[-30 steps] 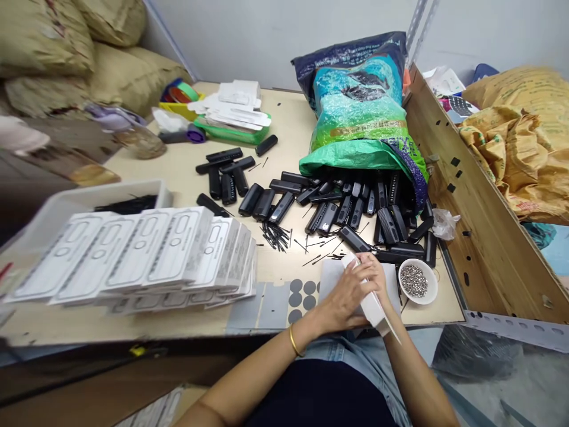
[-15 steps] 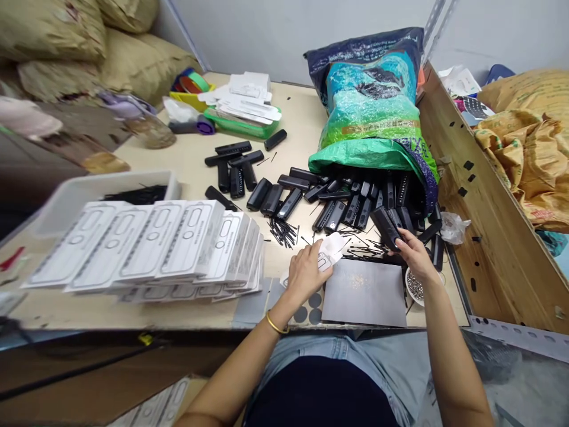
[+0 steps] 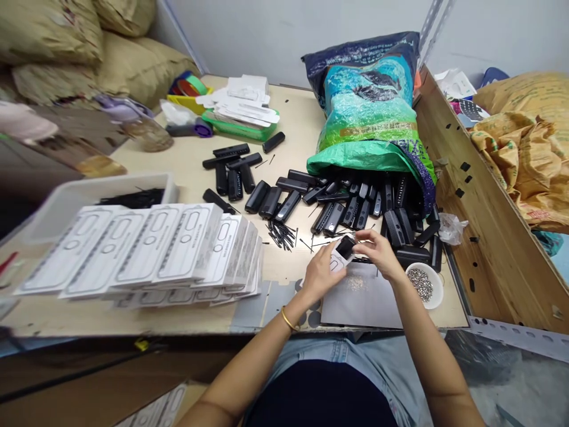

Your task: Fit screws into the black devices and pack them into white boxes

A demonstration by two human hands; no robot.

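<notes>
My left hand [image 3: 320, 274] grips a small white box [image 3: 336, 261] with its fingers wrapped round it, above the left edge of a grey sheet [image 3: 362, 302]. Part of a black case [image 3: 345, 247] sticks out of the box's open upper end. The fingers of my right hand [image 3: 374, 252] are closed on that case. Many more black cases [image 3: 328, 218] lie in a pile beyond my hands, spilling from a green and blue bag [image 3: 368, 112]. Thin black sticks [image 3: 281, 235] are scattered nearby.
Stacked white printed boxes [image 3: 189, 240] cover the left, before a white tray [image 3: 44, 216] of black pieces. A white bowl of small metal parts [image 3: 422, 284] stands right of the sheet. A green tray [image 3: 240, 126] holds flat white boxes. A wooden board [image 3: 462, 190] borders the right side.
My right hand has moved left from beside the pile with the black case, which is now partly in the white box. The box has opened out in my left hand, which shifted slightly right.
</notes>
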